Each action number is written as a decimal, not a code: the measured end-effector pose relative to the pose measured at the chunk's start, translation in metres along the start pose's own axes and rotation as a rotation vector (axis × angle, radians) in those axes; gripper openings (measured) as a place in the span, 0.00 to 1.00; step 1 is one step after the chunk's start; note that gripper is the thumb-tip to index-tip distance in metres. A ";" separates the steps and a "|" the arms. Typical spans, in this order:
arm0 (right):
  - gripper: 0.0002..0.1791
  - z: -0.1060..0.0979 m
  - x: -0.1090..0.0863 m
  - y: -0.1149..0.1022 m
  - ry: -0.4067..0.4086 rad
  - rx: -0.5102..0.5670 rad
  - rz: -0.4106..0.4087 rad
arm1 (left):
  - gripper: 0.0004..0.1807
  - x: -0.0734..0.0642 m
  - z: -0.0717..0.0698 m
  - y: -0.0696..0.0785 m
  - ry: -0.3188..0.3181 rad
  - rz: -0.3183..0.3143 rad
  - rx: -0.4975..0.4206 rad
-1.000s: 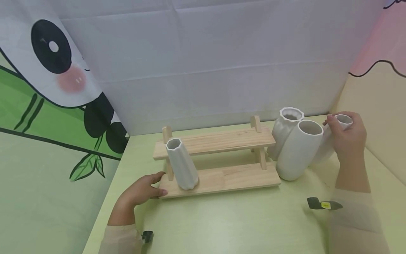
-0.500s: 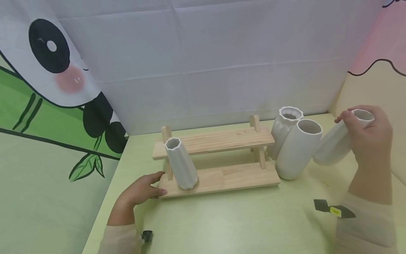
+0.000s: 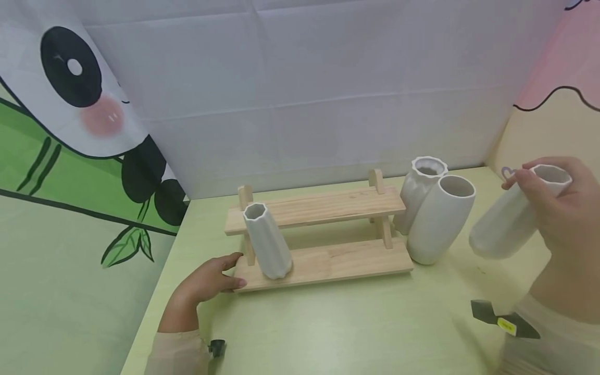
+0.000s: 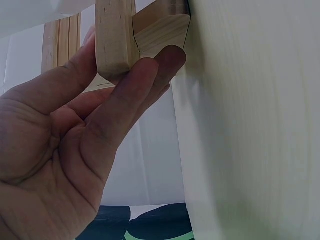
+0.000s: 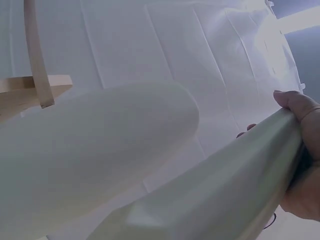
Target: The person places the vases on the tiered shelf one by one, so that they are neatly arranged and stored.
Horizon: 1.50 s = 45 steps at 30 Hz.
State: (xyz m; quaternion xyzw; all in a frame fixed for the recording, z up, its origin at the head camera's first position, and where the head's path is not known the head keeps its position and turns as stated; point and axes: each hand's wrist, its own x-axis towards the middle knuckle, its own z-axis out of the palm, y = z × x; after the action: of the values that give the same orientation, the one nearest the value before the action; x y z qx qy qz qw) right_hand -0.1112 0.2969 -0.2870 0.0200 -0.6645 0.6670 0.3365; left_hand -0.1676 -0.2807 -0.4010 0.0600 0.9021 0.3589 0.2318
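Note:
My right hand [image 3: 569,208] grips a white faceted vase [image 3: 508,224] near its rim. The vase tilts, its mouth to the upper right, and appears raised off the table. In the right wrist view the same faceted vase [image 5: 215,185] runs down from the thumb and fingers. With thumb and fingers, my left hand [image 3: 208,284] pinches the left end of the lower board of a two-tier wooden shelf [image 3: 323,265]. The left wrist view shows the fingers on both sides of the board end [image 4: 115,45]. A slim fluted white vase [image 3: 269,242] stands on the lower board's left part.
Right of the shelf stand a smooth oval white vase [image 3: 440,221] and, behind it, a white vase with a scalloped rim [image 3: 417,182]. The light table [image 3: 328,328] meets a pale cloth backdrop [image 3: 328,104] behind and printed panels at both sides.
My right hand has carried the faceted vase away from beside the oval vase, rightward and closer to me, tilting it more. The left hand stays on the shelf end.

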 end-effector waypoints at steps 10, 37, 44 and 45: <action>0.04 0.004 -0.012 -0.017 -0.175 -0.107 0.023 | 0.47 0.001 0.000 -0.001 -0.001 0.006 -0.004; 0.06 0.062 -0.025 -0.004 -0.540 0.005 -0.027 | 0.48 0.005 0.000 -0.002 0.010 0.001 0.044; 0.05 0.081 -0.030 0.001 -0.483 -0.145 0.052 | 0.49 0.006 0.002 -0.002 0.009 -0.007 0.028; 0.05 0.084 -0.031 0.003 -0.474 -0.143 0.053 | 0.49 0.006 0.002 -0.002 0.008 -0.008 0.027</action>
State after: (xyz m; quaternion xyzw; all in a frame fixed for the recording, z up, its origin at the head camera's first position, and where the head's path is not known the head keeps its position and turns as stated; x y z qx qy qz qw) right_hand -0.1242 0.2083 -0.2940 0.1346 -0.7705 0.6037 0.1542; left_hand -0.1716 -0.2794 -0.4062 0.0578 0.9081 0.3459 0.2288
